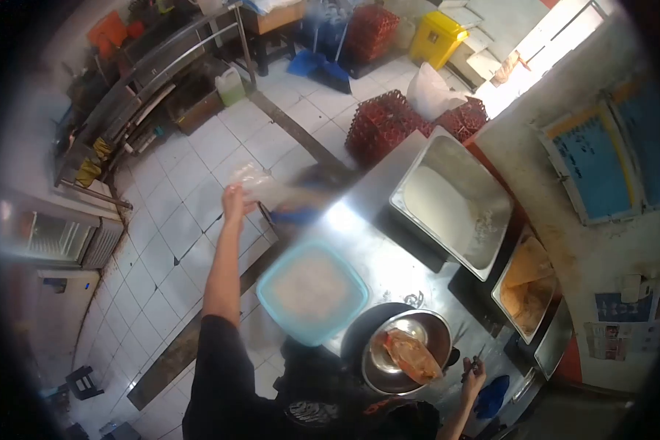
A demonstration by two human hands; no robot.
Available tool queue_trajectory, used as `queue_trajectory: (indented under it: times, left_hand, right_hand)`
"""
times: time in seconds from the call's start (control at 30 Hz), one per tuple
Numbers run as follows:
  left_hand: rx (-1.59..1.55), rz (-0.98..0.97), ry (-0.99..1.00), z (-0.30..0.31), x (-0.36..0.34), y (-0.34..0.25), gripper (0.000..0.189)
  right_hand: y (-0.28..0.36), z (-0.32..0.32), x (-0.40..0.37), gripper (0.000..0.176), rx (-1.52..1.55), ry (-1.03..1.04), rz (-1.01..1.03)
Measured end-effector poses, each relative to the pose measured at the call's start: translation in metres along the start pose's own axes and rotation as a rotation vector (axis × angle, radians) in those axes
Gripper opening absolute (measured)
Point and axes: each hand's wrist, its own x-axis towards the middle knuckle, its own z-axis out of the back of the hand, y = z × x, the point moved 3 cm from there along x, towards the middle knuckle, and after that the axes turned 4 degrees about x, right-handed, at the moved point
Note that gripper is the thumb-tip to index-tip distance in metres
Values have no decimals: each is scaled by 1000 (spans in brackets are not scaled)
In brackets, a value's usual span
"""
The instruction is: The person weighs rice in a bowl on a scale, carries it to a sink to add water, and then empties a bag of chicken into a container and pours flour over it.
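My left hand (pixel 236 201) reaches out over the floor at the table's left, its fingers closed on a clear plastic bag (pixel 254 176) blurred by motion. At the lower right, my right hand (pixel 474 375) grips scissors (pixel 474 361) beside a steel bowl (pixel 444 330). In that bowl lies a packet with orange-red contents (pixel 411 355). A lidded light-blue tub (pixel 312 293) stands at the table's near left edge, between my arms.
On the steel table (pixel 396 271) stand a deep tray with white contents (pixel 440 205) and a smaller tray with orange-brown contents (pixel 526 286). A blue cloth (pixel 493 397) lies by my right hand. Red crates (pixel 389 128) stand beyond the table.
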Motion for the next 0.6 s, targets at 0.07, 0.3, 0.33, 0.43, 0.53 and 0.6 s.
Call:
queue_trajectory:
  times: [0.07,0.3,0.33,0.43,0.53,0.6]
  left_hand:
    - [50,91,69,-17,31,44,38]
    - [729,217,251,-64,87,113,51]
    - [839,72,161,-66,87,110,55]
    - [589,-173,323,-66,71,61,55]
    - [535,-408,372,-67,3,-27,41]
    - [437,-463,399,-73,-54,-72,33]
  right_hand:
    - [11,-6,-7,52,-163,-70,-94]
    - [-4,-12,-4,56,-159,-140,-224]
    - [-3,-13,-5,56,-177,-149,-261]
    - [-56,-1,10,59,-384,-192,-162]
    - [-18,-1,-5,62,-577,-137,-223]
    - [24,-7,-17,62,-623,-222,30]
